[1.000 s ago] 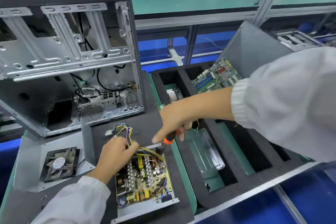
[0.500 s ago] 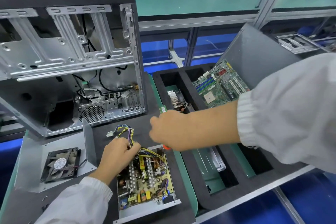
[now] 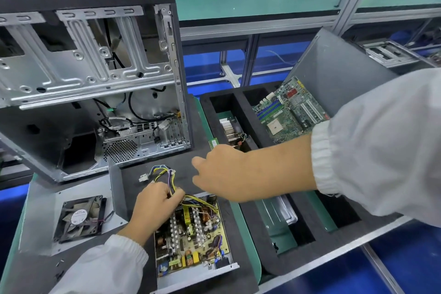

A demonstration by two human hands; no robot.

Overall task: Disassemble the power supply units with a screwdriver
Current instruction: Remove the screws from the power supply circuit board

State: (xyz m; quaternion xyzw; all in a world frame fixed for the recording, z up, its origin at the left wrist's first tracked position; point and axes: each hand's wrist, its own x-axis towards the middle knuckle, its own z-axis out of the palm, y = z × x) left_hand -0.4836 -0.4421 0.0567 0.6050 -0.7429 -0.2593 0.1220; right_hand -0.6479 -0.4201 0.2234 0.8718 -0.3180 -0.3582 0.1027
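Left grip [image 3: 155,203] clutching wire bundle [image 3: 167,174], power supply [image 3: 193,241] just beside

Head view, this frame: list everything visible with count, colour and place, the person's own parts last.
Computer case: one, silver and black, open, rear left.
Power supply board: one, yellow-green, in its open metal housing, front centre.
Wire bundle: one, yellow, purple and black, behind the board.
Cooling fan: one, black, on the grey metal cover, front left.
Motherboard: one, green, in the black foam tray, right.
Heatsink: one, silver, in a tray slot.
Left hand: grips the wire bundle.
Right hand: above the mat; what it holds is hidden.
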